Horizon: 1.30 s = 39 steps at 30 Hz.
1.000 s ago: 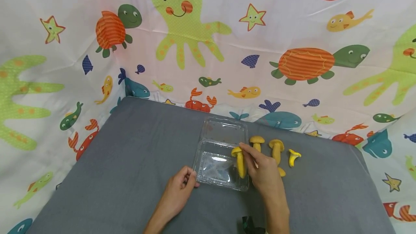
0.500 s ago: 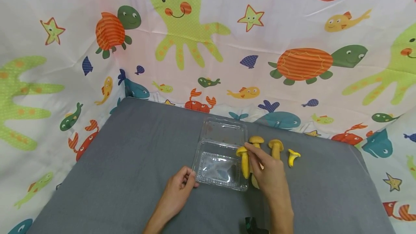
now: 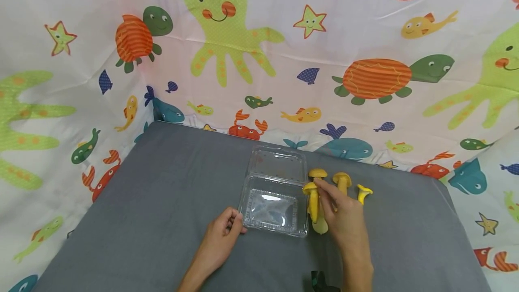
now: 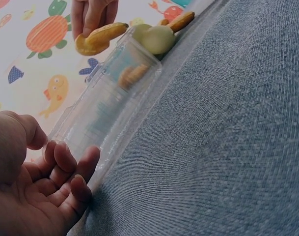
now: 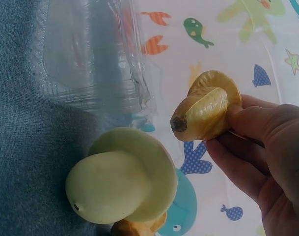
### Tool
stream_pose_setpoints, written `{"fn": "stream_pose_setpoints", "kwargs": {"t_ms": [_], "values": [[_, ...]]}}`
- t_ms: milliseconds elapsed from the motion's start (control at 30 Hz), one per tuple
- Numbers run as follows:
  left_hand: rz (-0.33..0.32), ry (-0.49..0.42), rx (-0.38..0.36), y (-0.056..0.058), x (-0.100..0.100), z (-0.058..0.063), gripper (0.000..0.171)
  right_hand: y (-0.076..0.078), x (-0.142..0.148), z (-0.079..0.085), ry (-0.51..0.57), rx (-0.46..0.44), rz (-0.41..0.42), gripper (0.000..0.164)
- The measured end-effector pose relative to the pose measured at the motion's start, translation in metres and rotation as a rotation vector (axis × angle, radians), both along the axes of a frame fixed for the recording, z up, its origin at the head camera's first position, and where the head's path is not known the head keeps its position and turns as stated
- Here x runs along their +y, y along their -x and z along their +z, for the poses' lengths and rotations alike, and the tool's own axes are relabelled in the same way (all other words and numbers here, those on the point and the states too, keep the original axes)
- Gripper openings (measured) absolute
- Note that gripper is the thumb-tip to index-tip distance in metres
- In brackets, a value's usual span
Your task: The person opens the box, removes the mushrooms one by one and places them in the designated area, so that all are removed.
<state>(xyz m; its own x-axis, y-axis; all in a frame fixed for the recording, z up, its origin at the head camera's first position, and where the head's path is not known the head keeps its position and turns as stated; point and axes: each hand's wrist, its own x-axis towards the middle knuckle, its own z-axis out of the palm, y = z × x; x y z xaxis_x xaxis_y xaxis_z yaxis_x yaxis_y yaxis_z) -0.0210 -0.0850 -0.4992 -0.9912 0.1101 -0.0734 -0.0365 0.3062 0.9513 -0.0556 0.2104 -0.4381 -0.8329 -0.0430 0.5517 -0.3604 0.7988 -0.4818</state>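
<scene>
My right hand pinches a yellow toy mushroom by its cap, with the stem pointing down. It is just past the right rim of a clear plastic clamshell box, whose lid lies back. In the right wrist view the held mushroom shows a dark stem tip, above a pale green mushroom. The left hand holds the box's near left corner between thumb and fingers; the left wrist view shows its other fingers loosely curled.
Right of the box are a yellow mushroom, a second yellow one and a small trumpet-shaped one. A grey cloth covers the table. Behind it hangs a curtain printed with sea animals. A dark object shows at the front edge.
My right hand has carried the pinched mushroom rightwards, from over the box to beside its right rim. The left hand has stayed at the box corner, and the head view has shifted slightly.
</scene>
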Motion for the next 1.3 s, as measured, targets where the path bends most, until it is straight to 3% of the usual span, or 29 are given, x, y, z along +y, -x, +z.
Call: {"fn": "stream_pose_setpoints", "kwargs": {"t_ms": [167, 433, 933, 1300], "values": [[0.0, 0.001, 0.004, -0.001, 0.0, 0.0, 0.015, 0.0, 0.003, 0.0, -0.006, 0.035, -0.016, 0.034], [0.002, 0.038, -0.004, 0.0, 0.0, -0.003, 0.018, -0.004, 0.008, 0.002, 0.012, -0.029, -0.078, 0.033], [-0.003, 0.039, 0.001, 0.001, 0.001, -0.003, 0.019, -0.007, 0.035, 0.001, -0.021, 0.074, -0.136, 0.032], [0.012, 0.045, 0.006, 0.001, 0.001, -0.003, 0.018, -0.014, 0.049, 0.002, -0.001, 0.008, -0.217, 0.03]]}}
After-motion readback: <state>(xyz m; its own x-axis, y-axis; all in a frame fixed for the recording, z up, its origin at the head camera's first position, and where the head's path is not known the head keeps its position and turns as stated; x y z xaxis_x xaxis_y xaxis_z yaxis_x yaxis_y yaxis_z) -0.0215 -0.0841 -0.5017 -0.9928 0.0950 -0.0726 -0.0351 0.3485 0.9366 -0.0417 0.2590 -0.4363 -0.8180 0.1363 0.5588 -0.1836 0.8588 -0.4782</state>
